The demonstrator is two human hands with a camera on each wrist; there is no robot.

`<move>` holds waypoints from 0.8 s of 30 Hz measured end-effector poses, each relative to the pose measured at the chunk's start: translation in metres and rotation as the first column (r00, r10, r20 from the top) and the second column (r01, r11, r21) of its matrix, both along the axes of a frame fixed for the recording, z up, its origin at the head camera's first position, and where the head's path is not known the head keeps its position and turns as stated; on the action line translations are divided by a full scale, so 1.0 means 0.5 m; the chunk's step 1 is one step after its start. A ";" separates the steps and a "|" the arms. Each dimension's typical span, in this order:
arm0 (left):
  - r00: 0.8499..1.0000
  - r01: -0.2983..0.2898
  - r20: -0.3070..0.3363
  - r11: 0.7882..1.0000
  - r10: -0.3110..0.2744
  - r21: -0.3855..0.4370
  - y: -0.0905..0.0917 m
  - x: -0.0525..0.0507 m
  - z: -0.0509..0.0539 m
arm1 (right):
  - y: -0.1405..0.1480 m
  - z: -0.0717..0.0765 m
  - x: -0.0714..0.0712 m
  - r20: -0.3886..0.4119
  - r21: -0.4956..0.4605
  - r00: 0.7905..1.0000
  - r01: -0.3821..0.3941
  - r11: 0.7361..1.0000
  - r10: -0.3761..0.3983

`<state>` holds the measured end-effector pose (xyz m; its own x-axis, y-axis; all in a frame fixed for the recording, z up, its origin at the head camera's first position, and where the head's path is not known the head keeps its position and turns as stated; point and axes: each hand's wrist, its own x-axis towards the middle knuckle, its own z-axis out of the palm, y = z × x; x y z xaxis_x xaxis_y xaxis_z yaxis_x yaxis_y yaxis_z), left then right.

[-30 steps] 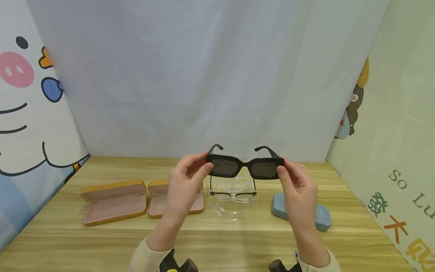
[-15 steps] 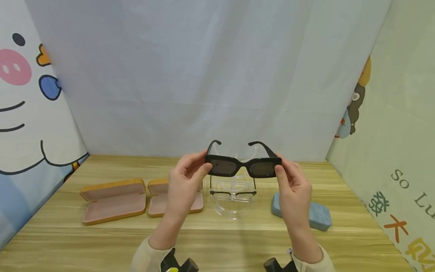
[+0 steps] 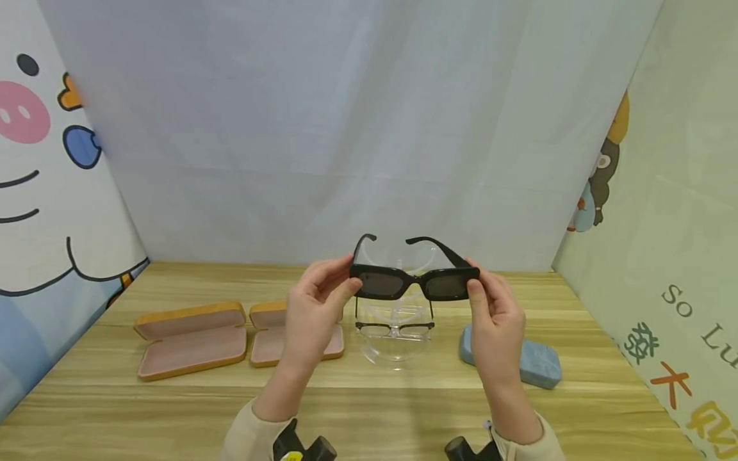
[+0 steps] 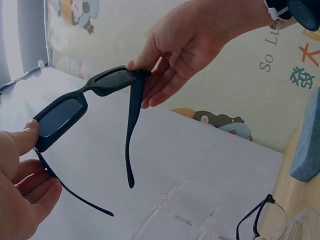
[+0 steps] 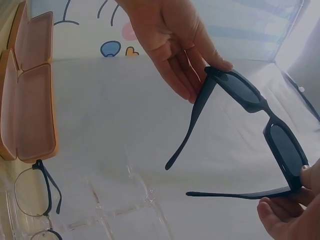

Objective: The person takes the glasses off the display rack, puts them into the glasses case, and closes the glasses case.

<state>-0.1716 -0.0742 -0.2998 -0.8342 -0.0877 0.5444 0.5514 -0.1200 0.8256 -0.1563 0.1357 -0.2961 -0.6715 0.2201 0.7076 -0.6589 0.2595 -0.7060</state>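
Note:
Black rectangular sunglasses [image 3: 414, 282] are held up by both hands, lenses facing me and temples unfolded toward the back. My left hand [image 3: 314, 314] pinches the left end of the frame between thumb and fingers. At the other end my right hand [image 3: 497, 326] pinches the frame the same way, seen also in the left wrist view, where the right temple [image 4: 132, 135] hangs free. Behind and below the sunglasses stands a clear display stand [image 3: 395, 358], partly hidden by them. On its lower tier rest dark-rimmed eyeglasses [image 3: 394, 330], apart from the sunglasses.
Two open orange cases with pink lining, a left case [image 3: 193, 349] and a second case [image 3: 268, 346], lie left of the stand, the second partly behind my left hand. A blue case [image 3: 541, 365] lies right, partly behind my right hand. A pale curtain [image 3: 323, 128] hangs behind the table.
The sunglasses stay in both hands at nearly the same height. Their right temple has swung inward, and my right hand has shifted slightly left.

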 end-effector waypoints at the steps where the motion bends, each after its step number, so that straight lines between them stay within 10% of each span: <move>1: 1.000 0.002 0.001 1.000 -0.002 0.000 0.000 0.000 0.000 | -0.001 0.000 0.001 0.003 -0.004 1.000 -0.006 1.000 0.006; 24: 0.996 0.061 -0.061 0.998 -0.061 0.000 -0.011 -0.003 -0.007 | -0.007 0.001 0.019 0.071 -0.169 0.983 -0.157 0.973 0.172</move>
<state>-0.1731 -0.0798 -0.3033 -0.8035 -0.0390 0.5940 0.5920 -0.1568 0.7905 -0.1468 0.1324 -0.2954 -0.7642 0.2087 0.6103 -0.6187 0.0300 -0.7850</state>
